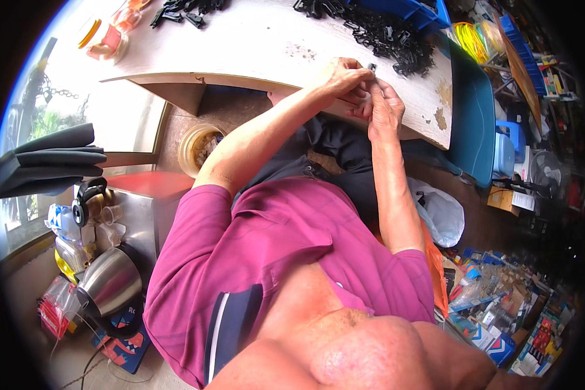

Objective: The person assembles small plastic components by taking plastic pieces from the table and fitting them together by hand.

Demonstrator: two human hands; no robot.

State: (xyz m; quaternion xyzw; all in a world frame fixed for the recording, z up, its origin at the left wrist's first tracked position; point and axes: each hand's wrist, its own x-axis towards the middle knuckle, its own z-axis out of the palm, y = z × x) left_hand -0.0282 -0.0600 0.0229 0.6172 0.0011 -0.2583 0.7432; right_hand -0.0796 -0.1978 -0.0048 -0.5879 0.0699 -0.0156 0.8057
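Note:
My left hand [342, 79] and my right hand [386, 112] meet over the front edge of the white worktable [253, 49]. Between their pinched fingertips is a small dark piece [372, 67], its tip sticking out above the fingers. Its exact kind is too small to make out. Just beyond the hands, a heap of small black plastic parts [400, 45] lies on the tabletop. More black clip-like pieces [194, 19] are scattered at the far left of the table.
A blue crate [429, 18] stands behind the heap. On the table's left sits a clear tub [109, 44]. Below are a round bucket [192, 153] and a steel kettle [114, 279]. A teal chair [471, 117] adjoins the table's right end.

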